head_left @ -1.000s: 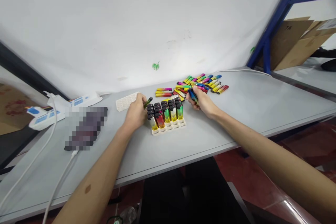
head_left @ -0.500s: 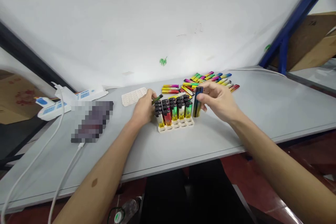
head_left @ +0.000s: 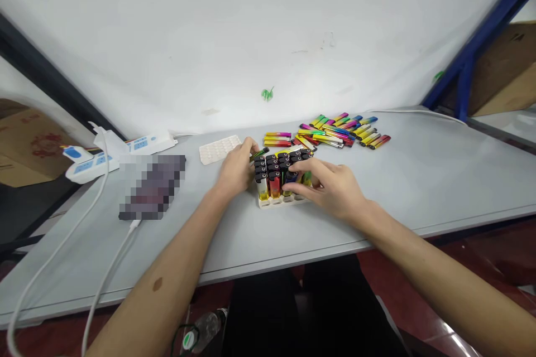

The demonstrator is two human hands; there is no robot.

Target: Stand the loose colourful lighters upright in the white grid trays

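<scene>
Lighters with black tops stand upright in rows in a white holder [head_left: 278, 204] on the grey table. My right hand [head_left: 333, 184] pinches a dark blue lighter [head_left: 291, 177] at the front row of the holder, beside a red lighter [head_left: 274, 185]. My left hand [head_left: 239, 167] is closed on a green lighter [head_left: 260, 153], held tilted at the holder's left side; its lower part is hidden by the fingers. Behind the holder lies a loose pile of shiny multicoloured lighters [head_left: 335, 133].
An empty white perforated tray [head_left: 220, 149] lies behind my left hand. Further left are a pixelated dark device [head_left: 153, 187] with a white cable [head_left: 111, 262] and a white power strip [head_left: 125, 155]. The table's front edge [head_left: 285, 264] runs nearby.
My right hand has moved left with the dark blue lighter, from beside the holder to its front row. My left hand still holds the green lighter. The view has shifted slightly.
</scene>
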